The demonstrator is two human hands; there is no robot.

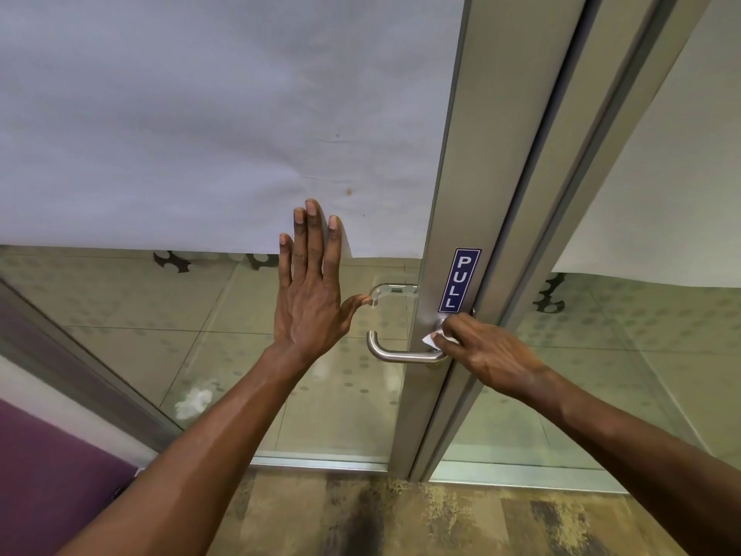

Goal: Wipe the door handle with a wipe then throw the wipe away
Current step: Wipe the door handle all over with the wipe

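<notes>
Glass door (224, 114) braced by the flat, empty left hand (308, 307). Right hand (487, 355) pinches a wipe (435, 338) against the door handle (401, 355)'s base; wiping underway, disposal remains.

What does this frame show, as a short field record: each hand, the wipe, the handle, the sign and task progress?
left hand: open, flat against the glass door, fingers spread upward
right hand: closed on the wipe, at the handle's base by the frame
wipe: white, crumpled, mostly hidden under the fingers
door handle: metal lever, on the door frame
sign: blue, reads PULL, just above the handle
progress: wiping under way; wipe not yet thrown away
</notes>
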